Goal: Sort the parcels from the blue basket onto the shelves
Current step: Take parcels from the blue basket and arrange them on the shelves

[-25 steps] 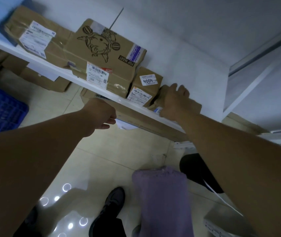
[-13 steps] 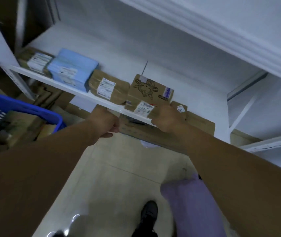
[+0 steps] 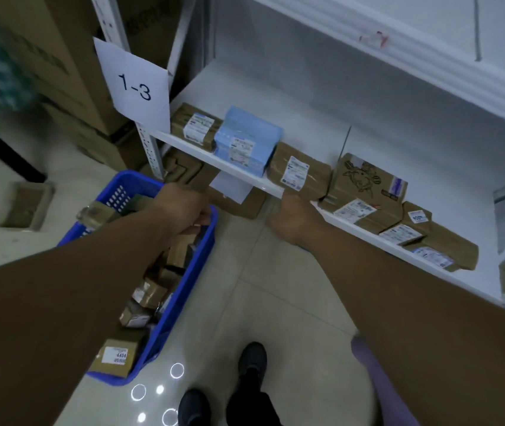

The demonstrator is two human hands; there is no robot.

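The blue basket point(image 3: 189, 272) stands on the floor at my left, full of several brown parcels point(image 3: 152, 290); one at its near end point(image 3: 116, 355) bears a white label. My left hand point(image 3: 180, 210) hovers over the basket's far rim, fingers loosely curled, holding nothing. My right hand point(image 3: 294, 219) is a fist just below the front edge of the white shelf point(image 3: 235, 172), empty. On that shelf stand a light blue parcel point(image 3: 245, 142), a brown box printed with a crab point(image 3: 365, 179) and several small brown parcels point(image 3: 414, 216).
A paper sign reading 1-3 point(image 3: 137, 87) hangs on the shelf post. Big cardboard boxes point(image 3: 60, 56) are stacked at the left. A small box point(image 3: 23, 207) lies on the tiled floor. More parcels point(image 3: 183, 170) sit under the shelf. My shoes point(image 3: 251, 361) are below.
My right hand let go of the small parcel at the shelf's right end and drew back left below the shelf edge. The view swung left, bringing the basket in under my left hand.
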